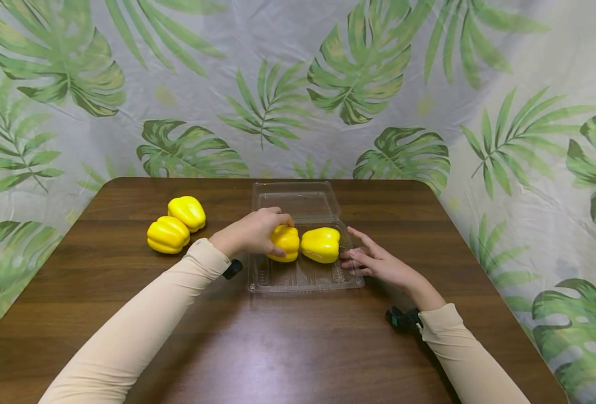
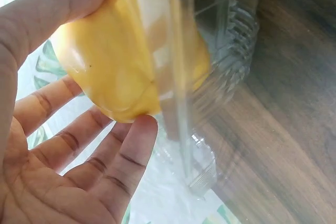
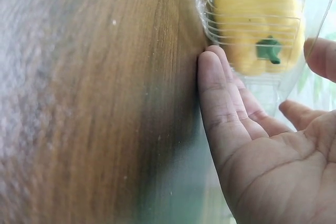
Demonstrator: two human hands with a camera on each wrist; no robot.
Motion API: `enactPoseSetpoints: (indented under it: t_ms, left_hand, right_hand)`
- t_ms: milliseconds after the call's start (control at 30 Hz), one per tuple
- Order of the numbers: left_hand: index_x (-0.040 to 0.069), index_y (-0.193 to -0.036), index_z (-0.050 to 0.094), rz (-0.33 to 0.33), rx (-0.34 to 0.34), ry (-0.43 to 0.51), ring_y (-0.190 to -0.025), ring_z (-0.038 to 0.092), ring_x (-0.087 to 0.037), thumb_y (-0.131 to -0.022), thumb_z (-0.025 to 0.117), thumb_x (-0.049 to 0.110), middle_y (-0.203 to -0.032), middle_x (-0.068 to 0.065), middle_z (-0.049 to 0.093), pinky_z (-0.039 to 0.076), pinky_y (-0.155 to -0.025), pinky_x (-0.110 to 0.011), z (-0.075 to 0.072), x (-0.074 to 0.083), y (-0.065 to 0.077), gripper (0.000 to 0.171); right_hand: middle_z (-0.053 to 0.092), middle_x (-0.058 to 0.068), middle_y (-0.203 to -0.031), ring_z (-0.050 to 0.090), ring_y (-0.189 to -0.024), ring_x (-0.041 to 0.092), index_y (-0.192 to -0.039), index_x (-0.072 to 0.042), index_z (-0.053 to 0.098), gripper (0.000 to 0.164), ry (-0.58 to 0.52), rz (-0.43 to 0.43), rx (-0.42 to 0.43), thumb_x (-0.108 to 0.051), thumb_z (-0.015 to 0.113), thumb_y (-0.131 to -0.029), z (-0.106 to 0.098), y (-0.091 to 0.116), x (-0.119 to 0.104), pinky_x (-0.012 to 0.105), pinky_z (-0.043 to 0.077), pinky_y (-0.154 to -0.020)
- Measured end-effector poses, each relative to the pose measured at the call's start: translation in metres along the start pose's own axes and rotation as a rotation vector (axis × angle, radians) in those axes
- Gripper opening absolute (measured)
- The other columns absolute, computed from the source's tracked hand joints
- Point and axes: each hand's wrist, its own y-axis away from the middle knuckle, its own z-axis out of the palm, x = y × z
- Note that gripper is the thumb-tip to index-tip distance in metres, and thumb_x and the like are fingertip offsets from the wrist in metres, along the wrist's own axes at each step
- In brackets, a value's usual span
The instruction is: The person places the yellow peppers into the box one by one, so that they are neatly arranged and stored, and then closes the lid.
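1. here's the held yellow pepper (image 1: 285,244), over the left part of the clear container (image 1: 305,284), inside its walls; whether it touches the floor of it, i can't tell.
2. the left hand (image 1: 254,231) holds that pepper, thumb on one side and fingers on the other, a grip that looks meant to steady a smooth, rounded body without squeezing it.
3. right next door, the second yellow pepper (image 1: 320,245) lies on its side, green stem (image 3: 269,50) towards the right-hand wall; lying down, it likely sits steadier and lower than on end.
4. and the right hand (image 1: 382,267)! fingers extended and spread, holding nothing, tips at the container's right wall, apparently bracing so the light plastic won't slide.
5. behind, the lid (image 1: 298,197) lies flung back, away from the person, leaving the top free for a hand to reach in.
6. out left on the table (image 1: 277,348), two more: the front loose pepper (image 1: 168,234) and the rear loose pepper (image 1: 187,213), side by side, within easy reach of the left arm.
7. beyond it all, a leaf-print cloth (image 1: 277,84) hangs behind the table.
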Motion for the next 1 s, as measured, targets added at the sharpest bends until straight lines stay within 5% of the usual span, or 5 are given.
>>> enactPoseSetpoints:
  t_ms: [667, 1000]
  left_hand:
    - [0.012, -0.141, 0.064, -0.063, 0.026, -0.002, -0.106, 0.061, -0.029, -0.083, 0.095, 0.030, -0.123, -0.015, 0.059, 0.055, -0.100, -0.046, 0.0052, 0.0005, 0.0055, 0.068]
    - [0.010, -0.142, 0.063, -0.039, 0.027, -0.007, -0.112, 0.063, -0.031, -0.081, 0.097, 0.030, -0.128, -0.017, 0.061, 0.055, -0.105, -0.047, 0.0046, -0.0005, 0.0075, 0.072]
  right_hand:
    - [0.043, 0.038, -0.160, 0.056, -0.142, 0.051, -0.174, -0.020, -0.004, 0.072, 0.017, 0.007, 0.001, -0.029, 0.041, -0.118, 0.0006, -0.0004, -0.0001, 0.050, 0.055, -0.112]
    - [0.042, 0.039, -0.160, 0.055, -0.142, 0.052, -0.174, -0.019, -0.004, 0.071, 0.020, 0.002, 0.000, -0.027, 0.040, -0.119, 0.0014, 0.0005, -0.0015, 0.048, 0.055, -0.111]
